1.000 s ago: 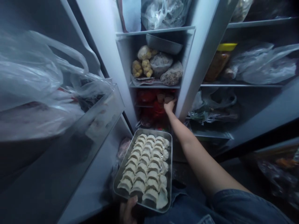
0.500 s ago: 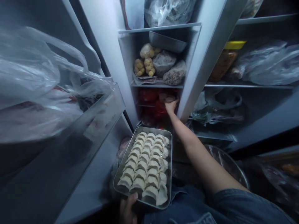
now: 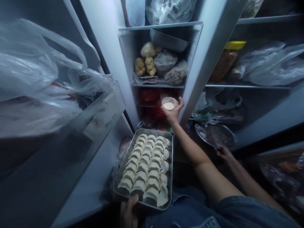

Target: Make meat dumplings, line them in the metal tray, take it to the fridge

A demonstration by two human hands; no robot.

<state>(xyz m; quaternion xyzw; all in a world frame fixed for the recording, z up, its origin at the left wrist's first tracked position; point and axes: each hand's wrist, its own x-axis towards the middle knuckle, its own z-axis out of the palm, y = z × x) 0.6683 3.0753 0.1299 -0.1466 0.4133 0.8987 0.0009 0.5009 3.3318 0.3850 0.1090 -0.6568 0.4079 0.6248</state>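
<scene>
My left hand grips the near edge of a shallow metal tray, thumb over the rim. Rows of pale crescent dumplings lie on the tray, slightly tilted toward me. In front of the lower freezer compartment, my right hand holds a small clear cup with something creamy white inside. Its thumb stands away from the cup on the right. Behind the cup, red bags sit in the dark compartment.
Another person's hand holds a round, film-covered dish at the right. Above are bagged foods and a tilted metal tray on a shelf. An open door bin with plastic bags flanks the left; a yellow-lidded jar stands right.
My right hand has drawn out of the lower compartment with the cup, which now shows plainly. The other person's hand has come into view, and the round dish has moved up to the right-hand shelves.
</scene>
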